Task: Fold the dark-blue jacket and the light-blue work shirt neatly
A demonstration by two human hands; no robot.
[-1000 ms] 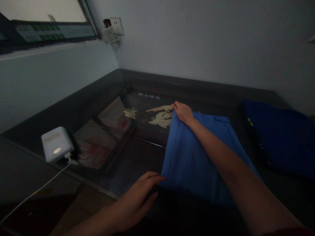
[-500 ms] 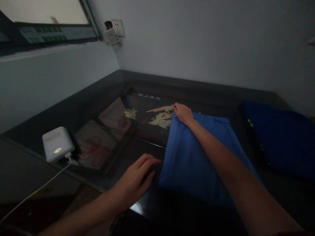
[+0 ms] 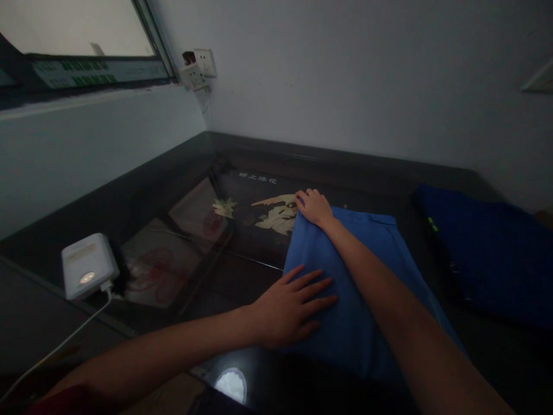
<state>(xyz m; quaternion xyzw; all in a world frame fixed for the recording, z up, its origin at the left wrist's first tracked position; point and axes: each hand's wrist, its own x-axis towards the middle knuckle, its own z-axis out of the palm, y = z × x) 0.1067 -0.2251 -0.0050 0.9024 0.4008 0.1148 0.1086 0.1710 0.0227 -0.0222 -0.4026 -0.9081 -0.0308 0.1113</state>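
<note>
A folded blue garment (image 3: 358, 311) lies on the dark, glossy tabletop (image 3: 246, 282). Flat on its left side is my left hand (image 3: 289, 308), the fingers spread over the fabric. At the garment's far left corner rests my right hand (image 3: 314, 206), its fingers somewhat apart and touching the corner and edge. My right forearm crosses over the garment and hides part of it.
A darker blue folded garment (image 3: 488, 253) lies at the right. Near the left edge sits a white box-shaped device (image 3: 88, 262) with a cable (image 3: 64, 340). Wall sockets (image 3: 196, 69) are in the back corner, below a window (image 3: 82, 34).
My left hand has moved right from beside the blue garment onto it and spread out. My right hand has loosened from a pinch at the corner. The view has shifted slightly.
</note>
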